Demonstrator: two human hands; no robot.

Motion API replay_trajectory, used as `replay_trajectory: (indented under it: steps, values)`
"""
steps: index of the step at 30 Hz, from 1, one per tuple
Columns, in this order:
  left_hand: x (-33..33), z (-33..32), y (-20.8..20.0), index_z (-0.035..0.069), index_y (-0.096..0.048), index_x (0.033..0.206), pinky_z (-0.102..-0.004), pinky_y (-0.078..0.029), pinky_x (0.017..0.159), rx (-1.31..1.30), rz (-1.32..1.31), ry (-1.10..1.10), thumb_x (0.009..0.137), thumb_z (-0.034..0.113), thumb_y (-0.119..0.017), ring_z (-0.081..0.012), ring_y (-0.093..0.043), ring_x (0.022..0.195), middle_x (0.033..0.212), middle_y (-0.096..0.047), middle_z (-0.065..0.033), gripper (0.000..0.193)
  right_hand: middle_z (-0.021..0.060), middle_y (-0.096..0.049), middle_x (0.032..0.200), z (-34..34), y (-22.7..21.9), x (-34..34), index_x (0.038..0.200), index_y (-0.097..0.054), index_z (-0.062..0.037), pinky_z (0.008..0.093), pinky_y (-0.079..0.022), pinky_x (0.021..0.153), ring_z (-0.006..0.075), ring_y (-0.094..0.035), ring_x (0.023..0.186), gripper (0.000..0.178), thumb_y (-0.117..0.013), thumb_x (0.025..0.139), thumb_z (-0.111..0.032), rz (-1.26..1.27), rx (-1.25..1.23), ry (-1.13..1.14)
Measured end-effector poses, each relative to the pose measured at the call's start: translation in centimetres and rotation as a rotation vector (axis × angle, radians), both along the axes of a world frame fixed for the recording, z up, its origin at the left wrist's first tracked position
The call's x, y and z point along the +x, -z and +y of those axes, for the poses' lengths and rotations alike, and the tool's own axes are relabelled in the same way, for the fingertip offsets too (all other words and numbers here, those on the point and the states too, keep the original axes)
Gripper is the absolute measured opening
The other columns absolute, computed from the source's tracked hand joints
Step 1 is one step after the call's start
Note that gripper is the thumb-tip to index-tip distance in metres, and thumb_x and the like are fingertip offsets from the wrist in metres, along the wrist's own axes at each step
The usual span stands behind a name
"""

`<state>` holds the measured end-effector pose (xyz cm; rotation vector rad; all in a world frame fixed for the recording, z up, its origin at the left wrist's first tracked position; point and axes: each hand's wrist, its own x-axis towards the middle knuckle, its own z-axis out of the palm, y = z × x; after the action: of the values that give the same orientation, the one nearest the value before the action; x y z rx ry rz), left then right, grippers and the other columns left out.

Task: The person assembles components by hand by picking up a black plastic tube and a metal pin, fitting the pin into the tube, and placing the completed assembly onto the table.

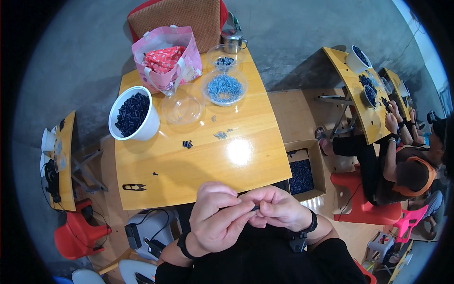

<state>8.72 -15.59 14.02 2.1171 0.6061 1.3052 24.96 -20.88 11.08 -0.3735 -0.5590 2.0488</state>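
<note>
Close to my body, just off the table's near edge, my left hand [218,218] and my right hand [280,209] meet with fingertips pinched. Between them a small dark cylindrical piece [256,208] shows, mostly covered by the fingers. Both hands appear closed on it. On the wooden table [203,163] ahead lie a little group of dark pieces [187,144], a small pile of silvery bits [221,135] and a single dark piece [155,173]. Black thread snips [134,187] rest at the near left corner.
A white bucket [152,124] of dark pieces stands at the table's left, near clear bowls, one holding silvery bits [224,89]. Behind are a pink bag [191,57] and metal mug [232,40]. A cardboard box [318,168] sits on the floor; co-workers sit at right.
</note>
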Motion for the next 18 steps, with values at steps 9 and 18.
replay_trajectory:
  steps: [9,18]
  values:
    - [0.2,-0.7,1.4,-0.001,-0.065,0.082,-0.0292,-0.045,0.057,-0.04,-0.019,-0.009,0.064,-0.002,-0.073,-0.0232,-0.054,0.069,0.075,-0.054,-0.0079,0.019,0.0017,-0.052,0.076,-0.5,1.2,-0.3,0.115,-0.052,0.0021,0.0222,-0.038,0.056,0.0091,-0.043,0.06,0.038,-0.052,0.091,-0.027,0.06,-0.082,-0.006]
    - [0.5,-2.1,7.0,0.001,-0.065,0.088,-0.0279,-0.043,0.06,-0.259,-0.065,-0.004,0.068,-0.002,-0.07,-0.0202,-0.054,0.069,0.082,-0.056,-0.0071,0.021,0.0023,-0.056,0.077,-1.6,4.8,0.1,0.107,-0.056,0.0019,0.0265,-0.046,0.059,0.0105,-0.05,0.061,0.03,-0.053,0.09,-0.023,0.023,-0.279,-0.009]
